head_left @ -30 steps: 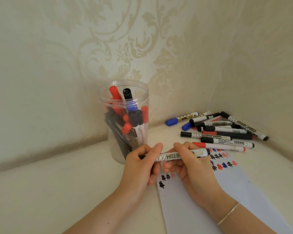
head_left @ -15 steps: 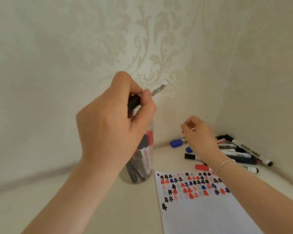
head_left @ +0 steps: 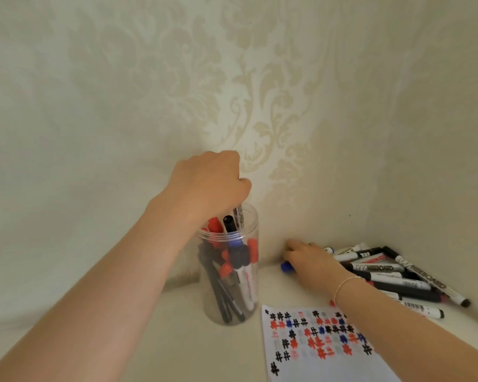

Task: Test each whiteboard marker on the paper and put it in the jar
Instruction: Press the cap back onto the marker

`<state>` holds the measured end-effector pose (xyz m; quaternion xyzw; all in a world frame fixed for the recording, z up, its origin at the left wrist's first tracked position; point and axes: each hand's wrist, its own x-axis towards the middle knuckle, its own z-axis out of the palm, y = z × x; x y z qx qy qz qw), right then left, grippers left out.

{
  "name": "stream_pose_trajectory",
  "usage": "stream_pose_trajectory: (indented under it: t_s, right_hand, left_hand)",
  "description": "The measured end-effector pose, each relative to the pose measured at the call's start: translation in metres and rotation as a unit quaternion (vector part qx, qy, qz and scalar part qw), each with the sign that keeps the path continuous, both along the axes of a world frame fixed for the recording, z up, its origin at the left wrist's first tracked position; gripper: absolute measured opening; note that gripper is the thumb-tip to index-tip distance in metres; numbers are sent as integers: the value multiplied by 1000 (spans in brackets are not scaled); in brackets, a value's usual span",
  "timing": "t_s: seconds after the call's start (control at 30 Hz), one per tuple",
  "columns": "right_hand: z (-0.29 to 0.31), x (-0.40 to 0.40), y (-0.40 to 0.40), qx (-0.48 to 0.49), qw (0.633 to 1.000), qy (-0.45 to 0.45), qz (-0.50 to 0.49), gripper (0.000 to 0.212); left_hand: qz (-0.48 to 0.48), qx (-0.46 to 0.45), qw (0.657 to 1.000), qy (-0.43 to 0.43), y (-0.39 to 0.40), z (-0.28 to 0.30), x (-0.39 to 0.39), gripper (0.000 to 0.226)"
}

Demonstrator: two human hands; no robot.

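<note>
A clear plastic jar (head_left: 255, 230) stands on the pale surface and holds several red, black and blue capped markers. My left hand (head_left: 213, 183) is just above its mouth and grips a whiteboard marker (head_left: 238, 216), whose lower end is inside the jar. To the right, my right hand (head_left: 312, 263) lies on the pile of loose markers (head_left: 398, 277), its fingers curled round a blue-capped marker (head_left: 287, 267). Only that marker's cap shows. The white paper (head_left: 329, 365), covered in black, red and blue test marks, lies at the front right.
Patterned walls meet in a corner right behind the jar and the marker pile. My right forearm crosses over the paper's right part.
My left hand took the tested marker from over the paper up and then down into the jar's mouth. My right hand let it go and reached to the blue-capped marker in the pile.
</note>
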<state>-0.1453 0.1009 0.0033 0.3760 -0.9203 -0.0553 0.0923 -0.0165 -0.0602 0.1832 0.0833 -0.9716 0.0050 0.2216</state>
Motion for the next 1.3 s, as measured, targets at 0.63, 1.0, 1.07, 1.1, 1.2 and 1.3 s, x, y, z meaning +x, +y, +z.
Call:
stream_pose_trajectory:
  t_s: [0.63,1.0,1.07,1.1,1.2,1.3]
  right_hand:
    - [72,43,-5,-550,781,-295,-4,17]
    - [88,63,21,-246,964,-101,-14,20]
    - [89,64,25,-223,975,4,-4,19]
    - [86,62,27,-245,968,58,-1,6]
    - [80,57,36,-444,889,18,-114,54]
    - [91,60,49,-625,674,-385,-85,46]
  left_hand:
    - [-83,87,908,-402,-8,-28,-39,5]
    - [-222,-208,951,-53,49,-47,-5,34]
    - [-196,-248,948,-34,54,-67,-10,24]
    - [-180,-238,954,-25,55,-71,-12,22]
    - [-162,-149,976,8,64,-73,-10,18]
    - [-202,17,979,-29,70,-74,-7,12]
